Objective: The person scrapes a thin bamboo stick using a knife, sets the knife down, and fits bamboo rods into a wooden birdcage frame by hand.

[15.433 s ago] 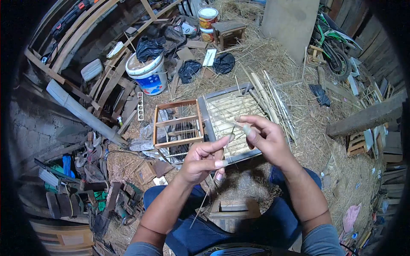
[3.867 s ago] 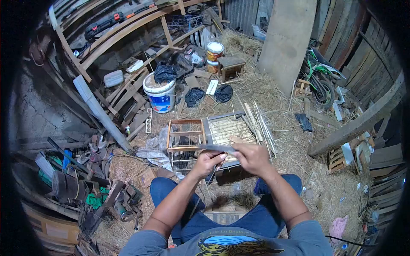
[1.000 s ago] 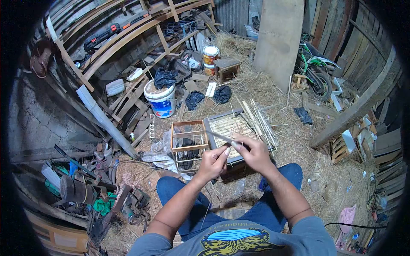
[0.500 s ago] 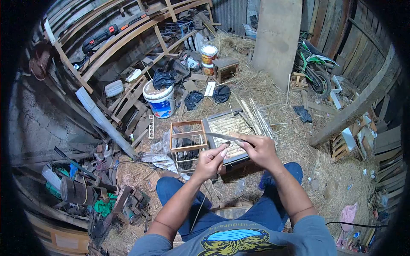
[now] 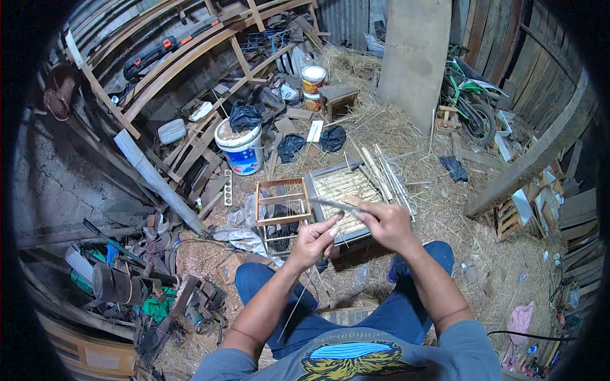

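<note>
My right hand (image 5: pixel 389 223) is closed around a knife (image 5: pixel 332 204), its blade pointing left above the tray. My left hand (image 5: pixel 312 244) pinches a thin stick (image 5: pixel 296 312), which trails down past my left thigh. The stick's upper end is near the knife, at my left fingertips; I cannot tell whether the blade touches it. Beneath the hands stands a dark-framed tray (image 5: pixel 316 184) with pale sticks laid side by side in it. More long split sticks (image 5: pixel 384 174) lie across its right side.
Left of the tray is a small wooden frame (image 5: pixel 257 202) over a wire rack. A white and blue bucket (image 5: pixel 241 155) stands farther back, near black plastic bags (image 5: pixel 332 138). A slanting wooden post (image 5: pixel 527 159) rises at right. Straw covers the floor.
The view has shifted slightly. My right thumb has drawn a little away from my left fingertips, and the knife has tilted slightly. Both hands keep their hold.
</note>
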### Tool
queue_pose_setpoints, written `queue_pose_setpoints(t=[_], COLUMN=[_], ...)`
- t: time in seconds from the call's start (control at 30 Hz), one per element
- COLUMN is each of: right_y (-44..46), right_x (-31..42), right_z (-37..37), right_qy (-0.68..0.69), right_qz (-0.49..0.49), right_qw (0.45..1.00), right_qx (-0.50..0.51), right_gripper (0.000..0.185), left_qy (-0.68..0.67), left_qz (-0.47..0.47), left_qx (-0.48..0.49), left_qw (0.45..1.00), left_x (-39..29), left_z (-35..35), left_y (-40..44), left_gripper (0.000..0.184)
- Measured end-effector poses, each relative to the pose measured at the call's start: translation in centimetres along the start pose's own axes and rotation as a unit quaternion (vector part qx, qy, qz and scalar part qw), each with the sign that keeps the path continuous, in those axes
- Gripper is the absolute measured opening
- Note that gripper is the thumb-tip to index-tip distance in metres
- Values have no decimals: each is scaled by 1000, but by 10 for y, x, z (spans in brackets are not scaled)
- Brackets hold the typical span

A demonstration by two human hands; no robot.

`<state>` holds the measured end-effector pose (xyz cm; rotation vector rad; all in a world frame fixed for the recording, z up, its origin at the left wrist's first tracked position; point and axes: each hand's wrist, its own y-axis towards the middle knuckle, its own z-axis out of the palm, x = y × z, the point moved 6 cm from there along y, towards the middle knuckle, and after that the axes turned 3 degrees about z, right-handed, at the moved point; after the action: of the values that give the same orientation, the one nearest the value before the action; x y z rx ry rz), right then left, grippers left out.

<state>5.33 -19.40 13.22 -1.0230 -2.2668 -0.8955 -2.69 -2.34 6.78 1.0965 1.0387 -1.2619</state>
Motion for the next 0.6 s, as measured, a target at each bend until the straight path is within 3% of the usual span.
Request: queue_pose_setpoints(t=[0.1, 0.2, 0.37, 0.4, 0.43, 0.5, 0.53, 0.57, 0.6], right_y=[-4, -3, -6, -1, -2, -2, -7, -15, -13], right_x=[10, 7, 1, -10, -12, -6, 9, 13, 9], right_z=[5, 6, 3, 0, 2, 0, 2, 11, 11], right_qy=[8, -13, -31, -35, -36, -42, -34, -55, -37], right_qz=[-75, -61, -86, -16, -17, -70, -144, -97, -101], right_qw=[997, 998, 996, 999, 999, 995, 987, 994, 994], right_qx=[11, -1, -24, -18, -18, -57, -65, 1, -20], right_gripper=[16, 16, 16, 16, 16, 16, 17, 17, 17], left_qy=[22, 43, 94, 73, 52, 43, 5, -32, -71], left_qz=[-7, 9, 14, 2, -6, -16, -40, -66, -74], left_qx=[35, 0, 36, 20, 6, 21, 14, 9, 15], left_qw=[999, 999, 995, 997, 999, 999, 999, 997, 995], left_x=[14, 4, 11, 3, -1, 7, 16, 24, 22], left_z=[-7, -6, -11, -5, -3, -4, -6, -7, -5], left_y=[0, 3, -5, -8, -8, -8, -7, -7, -6], left_gripper=[36, 34, 34, 30, 27, 36, 37, 38, 39])
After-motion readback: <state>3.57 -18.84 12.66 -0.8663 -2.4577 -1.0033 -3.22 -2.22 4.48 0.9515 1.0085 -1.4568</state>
